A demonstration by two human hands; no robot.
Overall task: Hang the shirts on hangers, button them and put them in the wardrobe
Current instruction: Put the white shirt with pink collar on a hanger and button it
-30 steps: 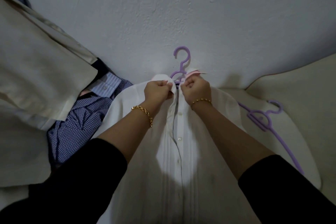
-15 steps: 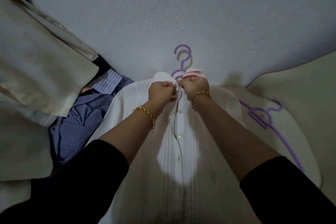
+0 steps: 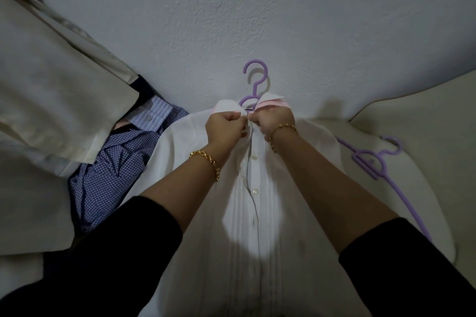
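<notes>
Left hand [image 3: 226, 128] and right hand [image 3: 275, 122] hide the white shirt's [image 3: 270, 213] collar closure; hem cropped below

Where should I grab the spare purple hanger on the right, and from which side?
I'd grip the spare purple hanger by its thick neck just below the hook, coming down from above with the right hand once it frees the white shirt. It lies flat on the pale surface, so only its top is open.
</notes>
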